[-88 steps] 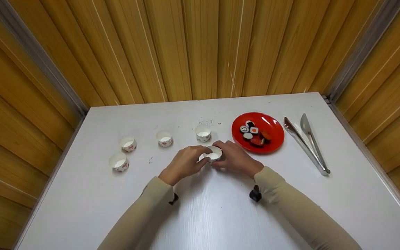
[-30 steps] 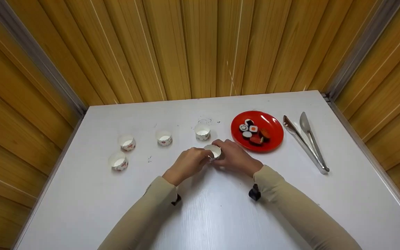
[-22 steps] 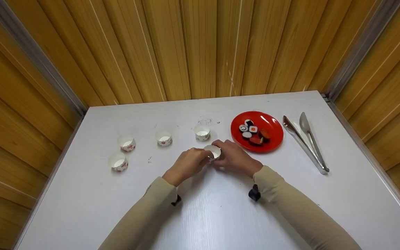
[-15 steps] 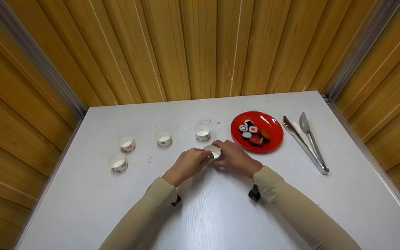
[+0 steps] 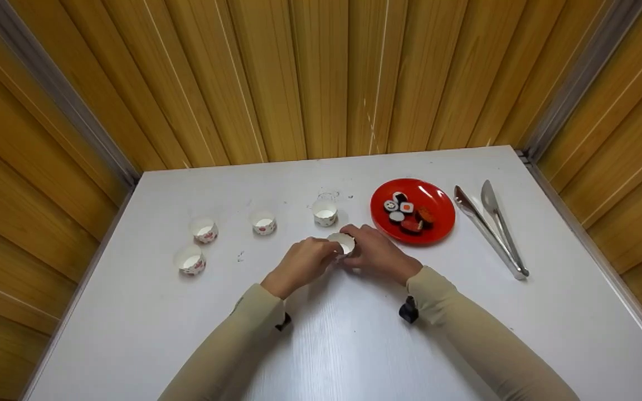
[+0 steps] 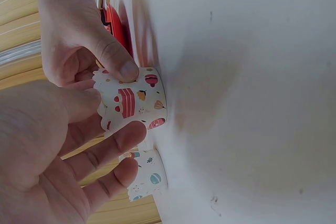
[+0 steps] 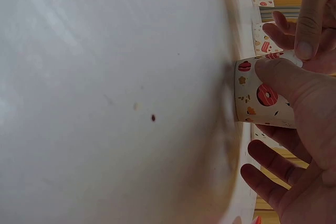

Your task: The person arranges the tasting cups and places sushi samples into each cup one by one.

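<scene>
Both hands meet on one paper baking cup (image 5: 344, 243) near the middle of the white table (image 5: 326, 356). It stands upright, printed with red cake and doughnut pictures, its rim scalloped. My left hand (image 5: 303, 262) pinches the rim between thumb and forefinger on the left side; its other fingers spread loosely below in the left wrist view. From the right, my right hand (image 5: 379, 253) grips the cup wall, thumb flat on the print (image 7: 268, 95) and fingers behind it. Just beyond the hands stands another baking cup (image 5: 325, 214).
Farther left stand three more paper cups: a middle cup (image 5: 264, 222), a left cup (image 5: 204, 230) and a nearer cup (image 5: 190, 260). To the right, a red plate (image 5: 441, 223) bears several sushi pieces (image 5: 407, 208). Metal tongs (image 5: 491, 231) lie spread beyond it.
Since the earliest frame, my left fingers have shifted slightly along the cup's rim, and the cup has tipped or turned a little. Over the last second almost nothing has moved.
</scene>
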Action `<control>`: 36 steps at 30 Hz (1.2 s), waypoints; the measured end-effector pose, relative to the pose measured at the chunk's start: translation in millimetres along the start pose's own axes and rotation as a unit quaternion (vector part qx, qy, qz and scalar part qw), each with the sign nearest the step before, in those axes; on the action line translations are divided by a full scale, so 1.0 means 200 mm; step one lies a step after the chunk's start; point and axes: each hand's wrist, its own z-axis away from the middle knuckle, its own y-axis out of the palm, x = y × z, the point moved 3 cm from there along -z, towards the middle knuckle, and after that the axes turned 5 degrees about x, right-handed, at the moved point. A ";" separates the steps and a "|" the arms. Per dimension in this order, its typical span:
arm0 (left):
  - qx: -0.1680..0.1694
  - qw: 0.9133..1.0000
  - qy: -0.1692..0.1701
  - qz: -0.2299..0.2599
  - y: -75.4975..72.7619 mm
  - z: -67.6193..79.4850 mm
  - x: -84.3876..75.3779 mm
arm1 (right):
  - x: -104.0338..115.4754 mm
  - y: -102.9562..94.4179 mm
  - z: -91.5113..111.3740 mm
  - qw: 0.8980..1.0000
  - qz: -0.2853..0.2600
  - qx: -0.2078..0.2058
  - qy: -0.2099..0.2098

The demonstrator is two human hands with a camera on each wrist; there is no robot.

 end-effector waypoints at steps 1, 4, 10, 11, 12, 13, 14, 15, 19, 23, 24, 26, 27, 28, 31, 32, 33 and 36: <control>0.001 1.000 0.000 -0.001 0.00 0.00 0.00 | 0.00 0.00 0.00 1.000 0.000 0.000 0.000; 0.001 1.000 0.001 -0.002 0.00 0.00 0.00 | 0.00 0.00 0.00 1.000 -0.002 -0.001 -0.004; -0.004 1.000 0.012 -0.005 -0.01 -0.01 -0.01 | 0.00 -0.01 0.01 1.000 -0.014 -0.008 -0.014; -0.006 1.000 0.013 -0.003 -0.01 -0.01 -0.01 | 0.00 -0.01 0.01 1.000 -0.017 -0.009 -0.015; -0.005 1.000 0.014 -0.001 -0.01 -0.01 -0.01 | 0.00 -0.01 0.01 1.000 -0.019 -0.009 -0.016; -0.005 1.000 0.015 0.001 -0.01 -0.01 -0.01 | 0.00 -0.01 0.01 1.000 -0.022 -0.009 -0.016; -0.006 1.000 0.015 0.003 -0.02 -0.01 -0.01 | 0.00 -0.01 0.01 1.000 -0.025 -0.009 -0.014; -0.006 1.000 0.016 0.007 -0.02 -0.01 -0.01 | 0.00 -0.01 0.01 0.999 -0.029 -0.008 -0.011; -0.011 1.000 0.022 0.008 -0.03 -0.01 -0.02 | -0.01 0.00 0.01 0.999 -0.035 -0.006 0.001; -0.021 0.999 0.034 0.011 -0.05 0.00 -0.02 | -0.01 0.00 0.01 0.999 -0.032 -0.005 0.007; -0.025 0.999 0.036 0.012 -0.06 0.00 -0.02 | -0.01 0.00 0.01 0.999 -0.032 -0.005 0.008; -0.033 0.999 0.040 0.013 -0.07 0.00 -0.03 | -0.01 0.00 0.01 1.000 -0.029 -0.005 0.010; -0.037 0.998 0.043 0.012 -0.07 0.00 -0.03 | -0.01 0.00 0.00 1.000 -0.027 -0.005 0.011; -0.042 0.998 0.046 0.011 -0.08 0.01 -0.03 | -0.01 0.00 0.00 1.000 -0.027 -0.004 0.011; -0.054 0.997 0.051 0.016 -0.09 0.01 -0.03 | -0.01 0.00 0.01 0.999 -0.029 -0.003 0.014; -0.058 0.997 0.053 0.017 -0.09 0.01 -0.03 | -0.01 0.00 0.01 0.999 -0.030 -0.002 0.014; -0.062 0.997 0.054 0.017 -0.09 0.01 -0.03 | -0.01 0.00 0.01 0.999 -0.031 -0.002 0.015; -0.073 0.996 0.055 0.016 -0.10 0.02 -0.03 | -0.01 0.00 0.01 0.999 -0.035 -0.002 0.014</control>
